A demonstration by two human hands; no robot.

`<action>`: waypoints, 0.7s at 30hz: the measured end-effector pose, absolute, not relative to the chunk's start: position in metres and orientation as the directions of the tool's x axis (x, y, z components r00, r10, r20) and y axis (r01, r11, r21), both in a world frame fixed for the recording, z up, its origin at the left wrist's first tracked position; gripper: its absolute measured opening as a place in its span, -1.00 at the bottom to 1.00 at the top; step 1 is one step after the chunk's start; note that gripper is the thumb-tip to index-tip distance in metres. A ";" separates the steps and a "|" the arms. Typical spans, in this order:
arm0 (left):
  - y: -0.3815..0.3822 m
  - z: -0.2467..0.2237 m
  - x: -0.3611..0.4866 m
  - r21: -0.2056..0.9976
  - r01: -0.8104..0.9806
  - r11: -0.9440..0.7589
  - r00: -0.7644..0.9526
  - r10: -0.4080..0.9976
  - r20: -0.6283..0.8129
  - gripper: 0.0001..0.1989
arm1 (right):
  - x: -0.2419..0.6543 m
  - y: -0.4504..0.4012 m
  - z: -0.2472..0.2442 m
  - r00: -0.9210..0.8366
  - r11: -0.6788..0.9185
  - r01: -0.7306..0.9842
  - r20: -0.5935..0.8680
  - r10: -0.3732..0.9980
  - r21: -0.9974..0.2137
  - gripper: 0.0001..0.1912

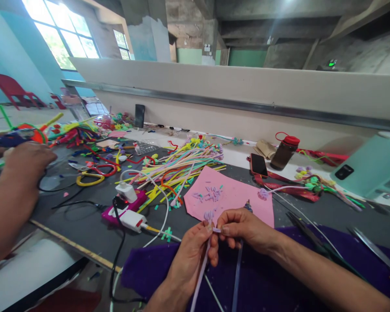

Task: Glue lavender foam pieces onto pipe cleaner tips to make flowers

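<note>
My left hand (pixel 195 251) is closed around a lavender pipe-cleaner stem (pixel 200 277), whose looped flower head (pixel 209 215) sticks up above the fingers. In my right hand (pixel 247 229), thumb and forefinger pinch a short lavender pipe-cleaner piece (pixel 216 230), its end at the left fingertips beside the stem. Behind the right hand shows a dark pointed tool tip (pixel 248 205); the rest of it is hidden. A pink sheet (pixel 243 190) lies just beyond both hands, bearing small cut lavender pieces (pixel 211 193) and a finished-looking lavender flower (pixel 263 194).
A power strip (pixel 139 201) with cables, scissors (pixel 91 178) and a pile of pipe cleaners (pixel 182 162) lie leftward. Another person's hand (pixel 29 160) works at far left. Rightward are a phone (pixel 258 165), a bottle (pixel 284 152), dark scissors (pixel 308 238) and a green container (pixel 370 167).
</note>
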State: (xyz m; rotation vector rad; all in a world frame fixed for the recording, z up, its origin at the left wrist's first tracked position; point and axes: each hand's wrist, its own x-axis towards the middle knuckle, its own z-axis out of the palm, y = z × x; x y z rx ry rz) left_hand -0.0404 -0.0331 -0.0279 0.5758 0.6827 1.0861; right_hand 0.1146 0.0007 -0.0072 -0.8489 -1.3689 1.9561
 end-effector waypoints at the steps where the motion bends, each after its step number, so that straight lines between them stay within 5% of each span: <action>1: -0.033 -0.028 -0.040 0.716 -0.594 0.366 0.312 0.926 -0.214 -0.86 | 0.115 0.001 -0.007 -0.621 -0.292 -0.102 -0.168 0.765 -0.951 -0.77; 15: -0.033 -0.030 -0.039 0.707 -0.579 0.406 0.360 0.906 -0.225 -0.83 | 0.121 0.004 -0.014 -0.667 -0.307 -0.067 -0.186 0.721 -0.949 -0.77; 21: -0.031 -0.031 -0.041 0.694 -0.592 0.410 0.312 0.910 -0.271 -0.86 | 0.127 0.003 -0.001 -0.453 0.004 0.092 -0.038 0.890 -0.996 -0.84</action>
